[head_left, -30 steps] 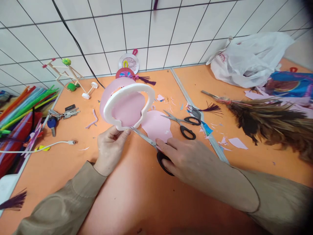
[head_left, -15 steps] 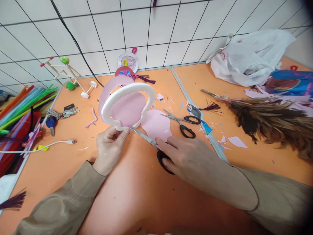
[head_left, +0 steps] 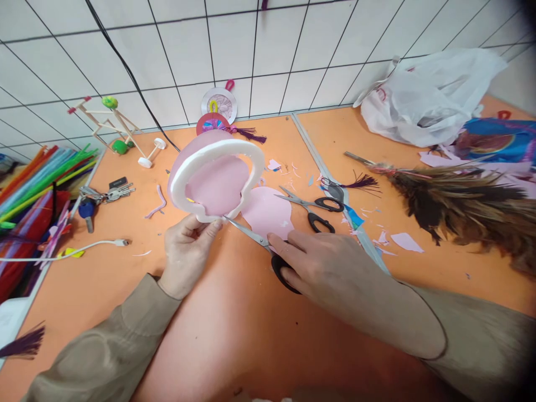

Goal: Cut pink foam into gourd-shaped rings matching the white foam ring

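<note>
My left hand (head_left: 187,251) pinches the lower edge of a white foam ring (head_left: 218,153) backed with pink paper (head_left: 218,187), holding it tilted above the orange table (head_left: 234,329). My right hand (head_left: 322,268) is closed on black-handled scissors (head_left: 255,237), whose blades point up-left and meet the ring's bottom edge beside my left thumb. A cut pink paper shape (head_left: 268,212) lies flat just behind the blades.
A second pair of scissors (head_left: 312,207) lies right of the pink shape. A feather duster (head_left: 460,201) and white plastic bag (head_left: 427,100) are at right. Keys (head_left: 106,195), a white cable (head_left: 84,248), coloured pipe cleaners (head_left: 37,178) and a stick figure model (head_left: 117,131) are at left.
The foam ring has tilted slightly lower and leftward in my left hand. The scissors and my right hand have barely shifted.
</note>
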A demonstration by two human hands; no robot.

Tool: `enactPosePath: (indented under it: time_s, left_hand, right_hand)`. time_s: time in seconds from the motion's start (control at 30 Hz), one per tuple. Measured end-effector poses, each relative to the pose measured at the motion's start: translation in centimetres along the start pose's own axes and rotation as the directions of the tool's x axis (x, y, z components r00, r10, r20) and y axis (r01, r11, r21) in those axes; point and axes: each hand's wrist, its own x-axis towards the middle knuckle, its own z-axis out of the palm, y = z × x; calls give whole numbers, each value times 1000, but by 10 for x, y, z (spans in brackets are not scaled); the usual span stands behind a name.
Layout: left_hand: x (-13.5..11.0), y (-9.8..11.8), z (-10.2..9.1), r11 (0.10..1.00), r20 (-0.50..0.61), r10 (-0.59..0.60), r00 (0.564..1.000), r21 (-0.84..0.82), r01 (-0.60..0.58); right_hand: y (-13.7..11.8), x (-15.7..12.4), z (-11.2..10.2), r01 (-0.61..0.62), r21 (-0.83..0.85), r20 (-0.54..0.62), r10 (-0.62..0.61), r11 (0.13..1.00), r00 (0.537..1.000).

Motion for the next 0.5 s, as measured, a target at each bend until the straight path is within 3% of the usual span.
enactPosePath:
  time_s: [0.27, 0.5]
  left_hand:
    - [2, -2, -1, 1000, -1, 15, 1000, -7, -15]
    - [0, -9, -1, 1000, 3, 13, 1000, 1, -13]
  right_hand:
    - [8, 3, -4, -56, 74, 49, 52, 996, 997]
    - [6, 3, -9, -104, 119, 159, 84, 987, 984]
